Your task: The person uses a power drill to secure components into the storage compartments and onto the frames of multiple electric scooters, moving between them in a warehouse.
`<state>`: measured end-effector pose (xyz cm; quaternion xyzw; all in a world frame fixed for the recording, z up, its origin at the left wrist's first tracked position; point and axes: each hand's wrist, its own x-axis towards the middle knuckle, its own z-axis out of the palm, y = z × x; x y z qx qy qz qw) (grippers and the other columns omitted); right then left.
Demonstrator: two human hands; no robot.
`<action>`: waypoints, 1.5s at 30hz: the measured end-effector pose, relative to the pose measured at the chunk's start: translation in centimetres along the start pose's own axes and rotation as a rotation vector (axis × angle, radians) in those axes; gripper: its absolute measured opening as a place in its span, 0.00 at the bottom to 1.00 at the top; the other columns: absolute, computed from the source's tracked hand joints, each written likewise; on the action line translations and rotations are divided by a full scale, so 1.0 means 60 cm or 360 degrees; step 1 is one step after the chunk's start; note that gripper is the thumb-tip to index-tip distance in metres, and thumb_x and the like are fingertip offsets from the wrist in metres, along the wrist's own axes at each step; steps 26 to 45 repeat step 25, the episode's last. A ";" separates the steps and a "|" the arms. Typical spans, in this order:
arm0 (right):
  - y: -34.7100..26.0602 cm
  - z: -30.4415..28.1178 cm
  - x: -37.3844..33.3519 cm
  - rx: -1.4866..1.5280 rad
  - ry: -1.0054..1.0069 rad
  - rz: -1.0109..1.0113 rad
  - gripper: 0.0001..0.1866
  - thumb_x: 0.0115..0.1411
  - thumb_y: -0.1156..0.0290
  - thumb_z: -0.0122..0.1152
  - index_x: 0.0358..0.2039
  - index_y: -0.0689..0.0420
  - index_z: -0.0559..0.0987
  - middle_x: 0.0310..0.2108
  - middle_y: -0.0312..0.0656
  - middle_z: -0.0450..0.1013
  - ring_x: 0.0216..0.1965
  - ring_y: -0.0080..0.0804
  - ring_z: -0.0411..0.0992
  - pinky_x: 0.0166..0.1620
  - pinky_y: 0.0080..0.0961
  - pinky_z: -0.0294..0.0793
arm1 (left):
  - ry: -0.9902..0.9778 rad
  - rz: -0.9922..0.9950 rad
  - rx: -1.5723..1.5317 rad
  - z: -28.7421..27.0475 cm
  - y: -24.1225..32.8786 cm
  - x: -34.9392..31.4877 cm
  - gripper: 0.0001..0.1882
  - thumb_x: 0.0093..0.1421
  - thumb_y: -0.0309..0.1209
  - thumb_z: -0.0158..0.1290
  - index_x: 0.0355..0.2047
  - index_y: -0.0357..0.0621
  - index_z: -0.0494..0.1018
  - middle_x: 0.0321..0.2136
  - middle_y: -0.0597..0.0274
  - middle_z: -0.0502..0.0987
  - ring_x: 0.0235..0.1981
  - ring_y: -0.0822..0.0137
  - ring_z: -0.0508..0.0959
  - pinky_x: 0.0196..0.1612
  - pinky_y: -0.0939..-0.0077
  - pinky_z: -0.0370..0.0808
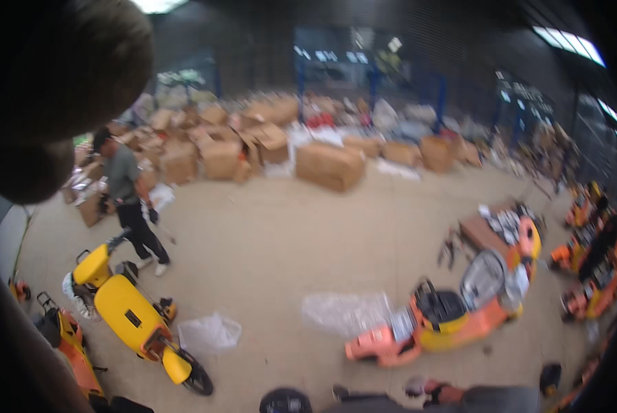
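Large dark, blurred finger-like shapes (81, 76) fill the upper left, very close to the camera. They look like my left hand, though its full shape and whatever it touches cannot be made out. At the lower edge a grey sleeve leads to a bare forearm with a dark band, and to what seems to be my right hand (416, 385), small and smeared. Its fingers do not show clearly, and nothing can be made out in it. Nearest above it lies an orange and yellow scooter body (453, 330) with a black part on top and a grey seat-shaped part beside it.
A yellow scooter (126, 313) stands at left; a person (129, 193) in grey walks behind it. Cardboard boxes (329, 165) pile along the back. Clear plastic sheets (346, 313) lie on the concrete floor (288, 241). More orange scooters (594, 289) line the right side.
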<state>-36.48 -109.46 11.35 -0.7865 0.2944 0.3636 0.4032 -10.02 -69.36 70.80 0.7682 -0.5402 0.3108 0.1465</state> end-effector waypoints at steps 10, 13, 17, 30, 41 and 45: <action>-0.178 -0.107 0.069 0.0120 0.0123 -0.0449 0.14 0.54 0.55 0.58 0.29 0.53 0.79 0.23 0.40 0.75 0.22 0.30 0.72 0.25 0.26 0.72 | 0.0208 -0.0176 0.0090 -0.063 0.025 -0.071 0.43 0.45 0.37 0.59 0.58 0.30 0.55 0.49 0.48 0.67 0.44 0.60 0.70 0.47 0.67 0.68; -0.185 -0.094 0.125 0.0264 0.0037 -0.0532 0.13 0.54 0.55 0.57 0.32 0.50 0.80 0.22 0.37 0.75 0.21 0.28 0.71 0.24 0.26 0.70 | 0.0440 -0.0122 0.0154 -0.125 0.061 -0.103 0.43 0.45 0.36 0.59 0.58 0.30 0.55 0.48 0.49 0.68 0.43 0.61 0.70 0.47 0.67 0.68; -0.257 -0.097 0.043 -0.0086 0.0026 -0.0306 0.18 0.57 0.55 0.57 0.28 0.61 0.79 0.23 0.38 0.75 0.21 0.23 0.72 0.29 0.21 0.73 | 0.0674 -0.0179 0.0247 -0.159 0.087 -0.165 0.44 0.43 0.35 0.60 0.58 0.29 0.55 0.47 0.49 0.68 0.41 0.61 0.71 0.45 0.67 0.68; 0.010 -0.055 0.179 -0.0828 -0.0453 -0.0123 0.18 0.55 0.49 0.56 0.27 0.51 0.81 0.21 0.36 0.76 0.22 0.27 0.74 0.32 0.25 0.74 | 0.0510 -0.1465 0.0165 0.092 0.016 -0.442 0.32 0.40 0.28 0.61 0.47 0.32 0.67 0.31 0.52 0.73 0.30 0.59 0.73 0.36 0.67 0.71; 0.010 -0.055 0.179 -0.0828 -0.0453 -0.0123 0.18 0.55 0.49 0.56 0.27 0.51 0.81 0.21 0.36 0.76 0.22 0.27 0.74 0.32 0.25 0.74 | 0.0510 -0.1465 0.0165 0.092 0.016 -0.442 0.32 0.40 0.28 0.61 0.47 0.32 0.67 0.31 0.52 0.73 0.30 0.59 0.73 0.36 0.67 0.71; 0.010 -0.055 0.179 -0.0828 -0.0453 -0.0123 0.18 0.55 0.49 0.56 0.27 0.51 0.81 0.21 0.36 0.76 0.22 0.27 0.74 0.32 0.25 0.74 | 0.0510 -0.1465 0.0165 0.092 0.016 -0.442 0.32 0.40 0.28 0.61 0.47 0.32 0.67 0.31 0.52 0.73 0.30 0.59 0.73 0.36 0.67 0.71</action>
